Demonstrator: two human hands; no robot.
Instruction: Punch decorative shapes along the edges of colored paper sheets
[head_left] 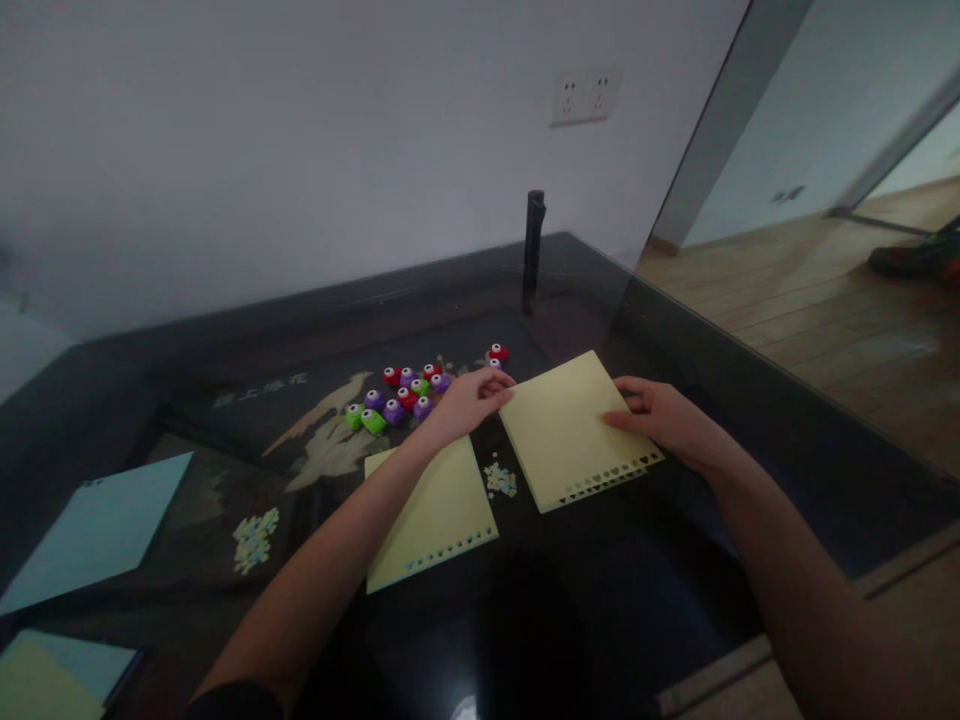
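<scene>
A yellow paper sheet [566, 425] with a row of punched shapes along its near edge lies on the dark glass table [600, 620]. My right hand [660, 420] holds its right edge, thumb on top. My left hand [469, 400] pinches its far left corner. A second yellow punched sheet [435, 520] lies flat under my left forearm. Just beyond my left hand sits a cluster of several small red, purple and green craft punches [401, 395].
Punched paper bits lie in small piles [501, 480] [255, 538]. A light blue sheet [97, 525] and stacked sheets [52, 675] lie at the left. A black post [533, 250] stands at the back. A wall socket [586, 95] is above. Wooden floor [825, 300] lies beyond the table's right edge.
</scene>
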